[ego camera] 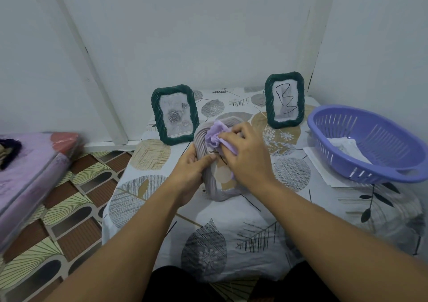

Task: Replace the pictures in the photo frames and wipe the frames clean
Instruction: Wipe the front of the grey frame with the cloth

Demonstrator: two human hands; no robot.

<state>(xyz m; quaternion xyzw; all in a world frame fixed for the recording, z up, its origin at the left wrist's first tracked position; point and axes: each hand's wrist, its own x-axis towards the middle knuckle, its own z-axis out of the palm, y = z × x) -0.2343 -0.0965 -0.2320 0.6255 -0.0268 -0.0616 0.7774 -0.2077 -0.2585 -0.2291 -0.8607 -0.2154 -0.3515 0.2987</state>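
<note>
Wiping step under way: right hand (245, 153) pressed a bunched lilac cloth (216, 135) on the pale ribbed frame (202, 139), fingers curled round it. Left hand (190, 169) gripped the frame's left edge, mid-worktop (231, 232). Next likely: work round the rim. Frame pale grey-lilac, rope-textured.

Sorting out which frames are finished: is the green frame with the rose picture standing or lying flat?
Standing. The green rose frame is upright on the leaf-print tablecloth, leaning slightly back.
</note>
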